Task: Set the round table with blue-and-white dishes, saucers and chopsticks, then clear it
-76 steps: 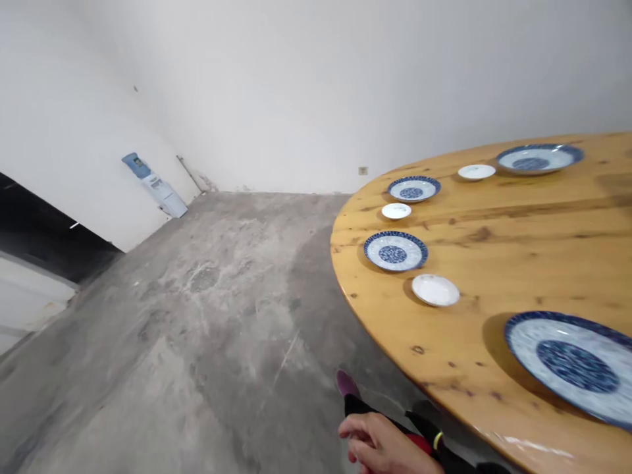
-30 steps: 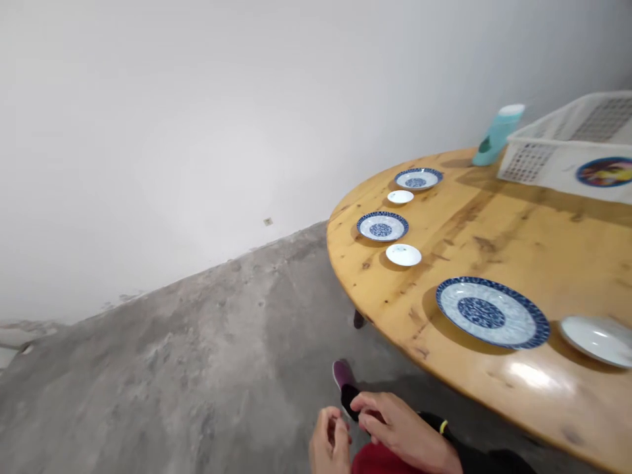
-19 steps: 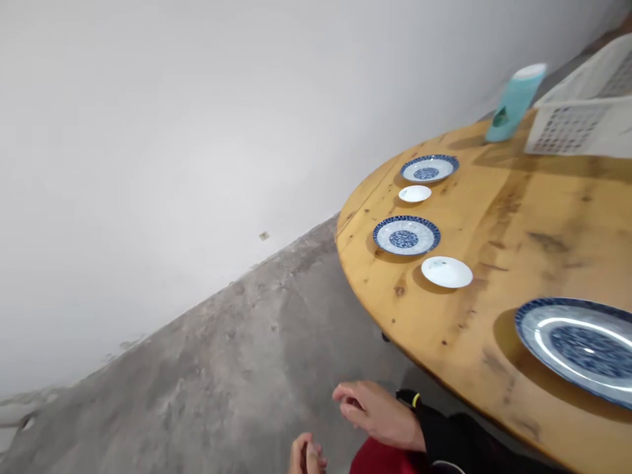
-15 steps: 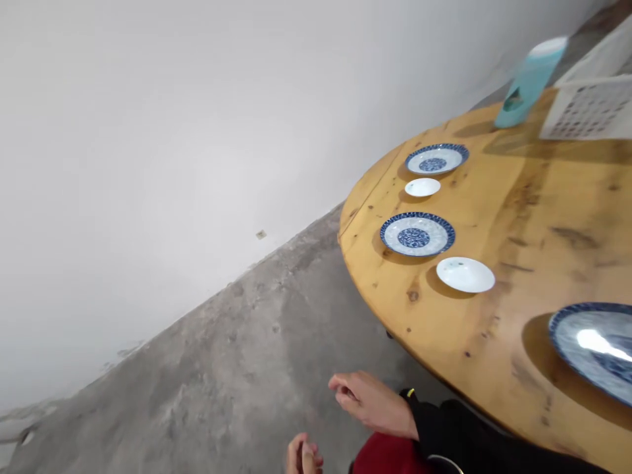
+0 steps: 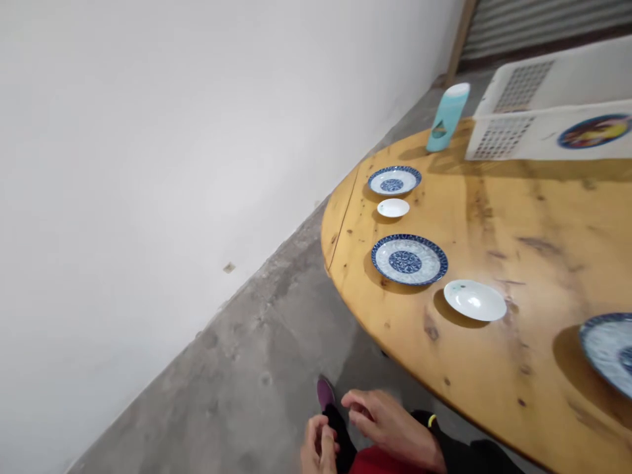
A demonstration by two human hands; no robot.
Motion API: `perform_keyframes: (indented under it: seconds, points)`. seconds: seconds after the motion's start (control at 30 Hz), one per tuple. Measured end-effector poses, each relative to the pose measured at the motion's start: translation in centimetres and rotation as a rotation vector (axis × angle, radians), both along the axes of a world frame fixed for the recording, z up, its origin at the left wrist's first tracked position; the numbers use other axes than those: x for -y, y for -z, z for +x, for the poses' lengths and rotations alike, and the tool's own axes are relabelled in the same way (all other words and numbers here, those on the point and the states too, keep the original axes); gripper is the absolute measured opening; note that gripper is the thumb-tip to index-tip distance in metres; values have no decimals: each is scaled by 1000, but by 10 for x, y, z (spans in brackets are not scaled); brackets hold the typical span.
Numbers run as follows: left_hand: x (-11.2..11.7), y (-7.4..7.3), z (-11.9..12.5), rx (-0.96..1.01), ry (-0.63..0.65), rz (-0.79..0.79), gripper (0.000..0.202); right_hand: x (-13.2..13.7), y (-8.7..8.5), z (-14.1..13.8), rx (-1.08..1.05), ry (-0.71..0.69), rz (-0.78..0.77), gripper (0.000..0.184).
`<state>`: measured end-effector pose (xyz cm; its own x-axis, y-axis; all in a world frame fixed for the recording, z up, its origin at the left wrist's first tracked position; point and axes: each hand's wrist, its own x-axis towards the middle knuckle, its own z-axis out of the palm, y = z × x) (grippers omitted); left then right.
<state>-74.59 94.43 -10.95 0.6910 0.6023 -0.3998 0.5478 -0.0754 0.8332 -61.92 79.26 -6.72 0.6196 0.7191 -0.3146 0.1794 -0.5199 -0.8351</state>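
Note:
My right hand (image 5: 388, 421) hovers in front of my body, beside the table's near edge and below its top. Its fingers curl loosely, with a gap between thumb and forefinger and nothing visible in it. To its left, at the bottom edge, my left hand (image 5: 319, 449) is partly cut off, its fingers bent, thumb apart, also without a visible object. Nearest on the table are a white oval bowl (image 5: 474, 301) and a blue-and-white plate (image 5: 409, 260). Beyond them lie a small white dish (image 5: 394, 208) and another blue-rimmed plate (image 5: 394, 180).
The wooden table (image 5: 582, 270) has a rounded edge. A third patterned plate (image 5: 609, 349) is cut off at right. A light-blue bottle-like container (image 5: 448, 117) stands by a white perforated basket (image 5: 536, 135). A white wall (image 5: 148, 164) and grey floor (image 5: 237, 388) lie left.
My view has turned, so more of the basket shows and the far plates appear further left. Both hands sit slightly lower and further right in view. My foot now shows.

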Motion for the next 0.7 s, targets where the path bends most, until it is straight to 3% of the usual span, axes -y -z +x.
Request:
perform_keyframes:
  seconds: [0.13,0.23,0.37,0.5,0.7]
  points:
    - [-74,-5,47,45,135,-8,60,-50,-7,35,-20,165,45,35]
    - [-126,-13,81,45,163,27,63,-85,-11,55,-13,250,64,37]
    - [-174,-21,137,13,275,45,61,-115,-9,70,-24,355,39,42]
    - [-185,-26,204,2,518,67,49,-123,0,84,-46,481,-26,42]
    - [-160,-33,295,17,749,42,37,-118,12,135,-78,641,-27,47]
